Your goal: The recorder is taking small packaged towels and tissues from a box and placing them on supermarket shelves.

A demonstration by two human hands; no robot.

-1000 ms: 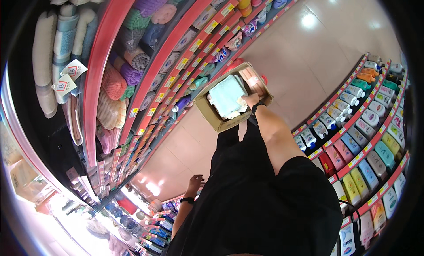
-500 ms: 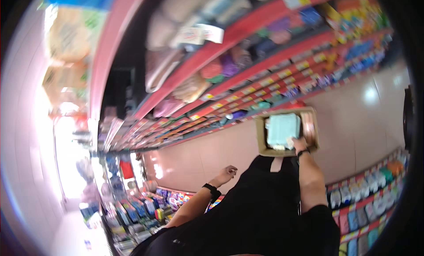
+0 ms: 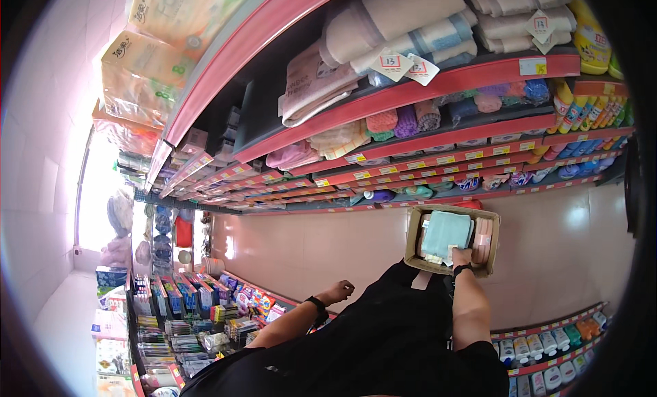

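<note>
Towels (image 3: 446,233) already lay in a box (image 3: 413,239) at four o'clock, right hand (image 3: 462,256) curled against them, grip unclear, left hand (image 3: 337,292) empty, half-curled at six, shelf towels (image 3: 397,20) unboxed at one.

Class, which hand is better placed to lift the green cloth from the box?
Likely the right hand: it is at the box, by the green cloth. The left hand looks empty, well away.
</note>
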